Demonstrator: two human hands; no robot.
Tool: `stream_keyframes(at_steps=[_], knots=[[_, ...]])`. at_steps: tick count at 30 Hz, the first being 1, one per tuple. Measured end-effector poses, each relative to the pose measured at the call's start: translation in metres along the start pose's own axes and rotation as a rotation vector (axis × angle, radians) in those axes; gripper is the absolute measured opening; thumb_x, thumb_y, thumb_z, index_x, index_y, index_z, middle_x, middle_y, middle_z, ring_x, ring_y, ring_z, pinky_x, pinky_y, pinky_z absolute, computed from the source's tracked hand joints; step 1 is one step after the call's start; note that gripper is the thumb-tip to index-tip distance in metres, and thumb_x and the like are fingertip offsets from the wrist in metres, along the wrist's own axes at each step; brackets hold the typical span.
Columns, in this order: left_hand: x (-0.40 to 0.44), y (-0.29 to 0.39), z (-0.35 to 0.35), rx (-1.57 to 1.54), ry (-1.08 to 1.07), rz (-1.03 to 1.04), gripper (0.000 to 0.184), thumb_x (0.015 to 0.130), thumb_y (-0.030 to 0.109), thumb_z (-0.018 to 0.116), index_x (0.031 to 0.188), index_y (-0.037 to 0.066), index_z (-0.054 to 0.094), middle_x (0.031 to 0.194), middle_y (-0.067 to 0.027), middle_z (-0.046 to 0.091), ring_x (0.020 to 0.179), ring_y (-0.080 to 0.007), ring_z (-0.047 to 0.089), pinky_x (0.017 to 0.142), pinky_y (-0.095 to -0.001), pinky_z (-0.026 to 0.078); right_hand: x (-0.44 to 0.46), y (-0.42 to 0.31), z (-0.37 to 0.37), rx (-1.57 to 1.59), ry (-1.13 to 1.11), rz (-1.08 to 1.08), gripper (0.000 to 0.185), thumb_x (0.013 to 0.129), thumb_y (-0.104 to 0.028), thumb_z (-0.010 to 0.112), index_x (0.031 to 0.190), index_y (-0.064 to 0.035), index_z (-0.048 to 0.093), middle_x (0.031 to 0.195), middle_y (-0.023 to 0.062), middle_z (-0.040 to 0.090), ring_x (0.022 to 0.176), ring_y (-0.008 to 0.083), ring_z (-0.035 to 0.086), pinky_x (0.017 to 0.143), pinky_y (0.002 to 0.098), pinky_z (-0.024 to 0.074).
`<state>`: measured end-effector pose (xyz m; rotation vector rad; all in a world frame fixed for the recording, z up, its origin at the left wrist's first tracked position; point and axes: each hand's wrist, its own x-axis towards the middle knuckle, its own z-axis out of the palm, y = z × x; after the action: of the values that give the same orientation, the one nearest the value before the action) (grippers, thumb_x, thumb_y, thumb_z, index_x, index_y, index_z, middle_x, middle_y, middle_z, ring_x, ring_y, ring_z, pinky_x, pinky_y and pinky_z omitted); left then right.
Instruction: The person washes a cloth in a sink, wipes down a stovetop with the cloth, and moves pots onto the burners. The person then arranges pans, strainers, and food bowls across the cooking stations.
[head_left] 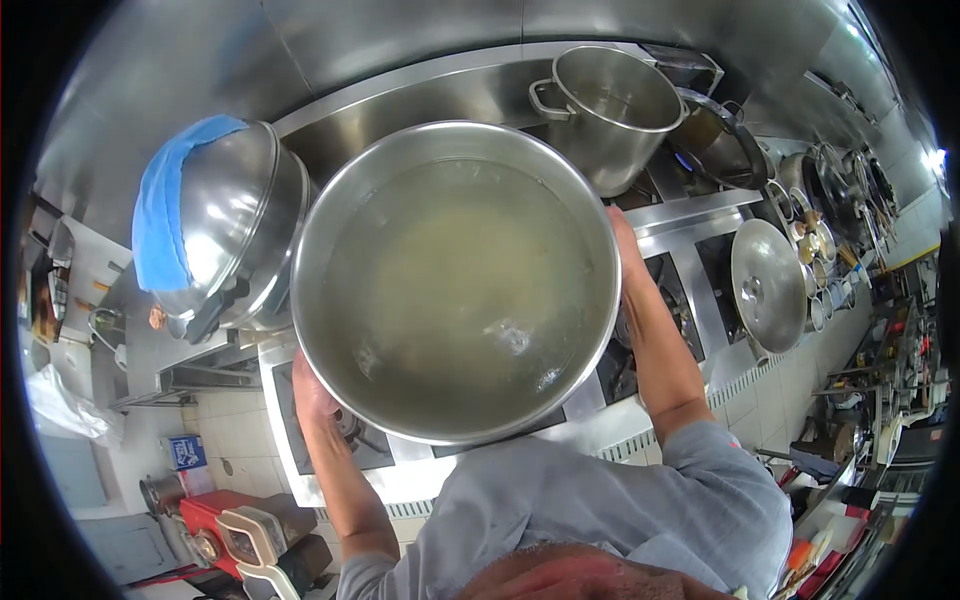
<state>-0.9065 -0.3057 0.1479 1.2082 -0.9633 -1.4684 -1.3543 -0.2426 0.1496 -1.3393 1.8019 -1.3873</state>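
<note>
A large round steel pot [312, 215], filled with cloudy pale liquid, is held over the stove [405, 455]. My left hand [312, 385] is at its lower left side, with the fingers mostly hidden under or behind the wall. On the right side, my right hand [625, 238] is against the wall near the rim, its fingers also largely out of sight. The liquid's surface is level inside the rim, and the pot's bottom cannot be seen.
Left of the pot is a domed steel lid [240, 200] with a blue cloth [165, 215]. Behind to the right stand a tall steel pot [610, 150] and a dark wok [735, 150]. A wide metal pan [765, 285] is further right. Red equipment [210, 515] is at the lower left.
</note>
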Motion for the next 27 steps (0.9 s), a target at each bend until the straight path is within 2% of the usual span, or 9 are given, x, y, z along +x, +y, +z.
stream_keyframes(at_steps=[3,8,10,11,15,19,23,25,27], knots=[[0.014,0.002,0.022,-0.007,0.086,-0.026,0.033,0.099,0.026,0.055,0.111,-0.004,0.061,0.089,-0.0085,0.067,0.07,-0.015,0.065,0.057,-0.0268,0.053,0.015,0.01,0.003,-0.092,0.061,-0.107,0.022,0.082,-0.016,0.059,0.086,0.0047,0.065,0.076,0.0207,0.065,0.064,0.0326,0.06,0.063,0.0402,0.0476],[0.038,-0.01,0.019,0.109,0.027,-0.045,0.037,0.099,0.026,0.055,0.117,-0.006,0.057,0.098,-0.0117,0.066,0.078,-0.0172,0.066,0.063,-0.0293,0.055,0.042,0.025,0.004,-0.204,0.061,-0.178,0.02,0.078,-0.017,0.061,0.085,0.0012,0.066,0.082,0.0195,0.067,0.073,0.0387,0.063,0.066,0.0412,0.0483],[0.044,-0.01,0.023,0.105,0.066,-0.033,0.038,0.099,0.028,0.055,0.118,-0.005,0.057,0.1,-0.0119,0.066,0.079,-0.0172,0.066,0.064,-0.0297,0.056,0.054,0.014,0.003,-0.234,0.06,-0.114,0.021,0.077,-0.019,0.063,0.087,-0.0006,0.067,0.085,0.0185,0.067,0.079,0.0407,0.063,0.07,0.0424,0.0489],[0.049,-0.011,0.025,0.092,0.067,-0.028,0.039,0.099,0.029,0.055,0.118,-0.005,0.057,0.1,-0.0118,0.066,0.079,-0.0169,0.066,0.064,-0.0297,0.055,0.062,0.036,0.0,-0.328,0.082,-0.23,0.023,0.079,-0.021,0.062,0.091,-0.0024,0.068,0.09,0.0193,0.067,0.085,0.0408,0.062,0.078,0.0447,0.0487],[0.072,-0.024,0.026,0.113,0.064,0.046,0.041,0.099,0.033,0.055,0.115,-0.005,0.059,0.097,-0.0108,0.066,0.077,-0.0162,0.065,0.063,-0.029,0.055,0.093,0.081,0.007,0.028,0.146,0.065,0.024,0.083,-0.023,0.059,0.092,-0.0028,0.068,0.095,0.0213,0.067,0.086,0.0411,0.062,0.081,0.046,0.0483],[0.077,-0.01,0.041,0.049,0.045,0.04,0.039,0.1,0.03,0.054,0.111,-0.007,0.06,0.092,-0.0113,0.066,0.075,-0.017,0.065,0.061,-0.0282,0.055,0.115,0.082,0.008,-0.057,0.134,0.073,0.026,0.086,-0.024,0.057,0.094,-0.0015,0.067,0.095,0.0216,0.068,0.078,0.04,0.064,0.073,0.0425,0.0503],[0.089,-0.004,0.055,-0.008,0.028,0.002,0.034,0.101,0.021,0.049,0.116,-0.008,0.058,0.099,-0.0147,0.067,0.08,-0.0197,0.068,0.062,-0.03,0.056,0.124,0.069,0.012,0.207,0.177,0.202,0.029,0.091,-0.025,0.054,0.096,0.0009,0.067,0.095,0.0155,0.071,0.074,0.0323,0.067,0.065,0.0373,0.0514],[0.091,0.008,0.059,0.028,0.028,-0.09,0.032,0.102,0.019,0.048,0.12,-0.006,0.058,0.106,-0.0151,0.067,0.084,-0.0206,0.068,0.066,-0.0313,0.057,0.13,0.083,0.012,0.626,0.132,0.214,0.031,0.094,-0.024,0.053,0.1,0.0027,0.067,0.098,0.0133,0.071,0.079,0.0289,0.068,0.068,0.037,0.0535],[0.104,-0.006,0.058,-0.159,-0.038,-0.015,0.029,0.101,0.02,0.051,0.119,-0.002,0.059,0.099,-0.0111,0.068,0.075,-0.0168,0.067,0.054,-0.0258,0.052,0.137,0.091,0.012,0.928,0.1,0.245,0.032,0.095,-0.023,0.052,0.102,0.0036,0.068,0.099,0.0123,0.071,0.082,0.0272,0.069,0.07,0.0369,0.0546]])
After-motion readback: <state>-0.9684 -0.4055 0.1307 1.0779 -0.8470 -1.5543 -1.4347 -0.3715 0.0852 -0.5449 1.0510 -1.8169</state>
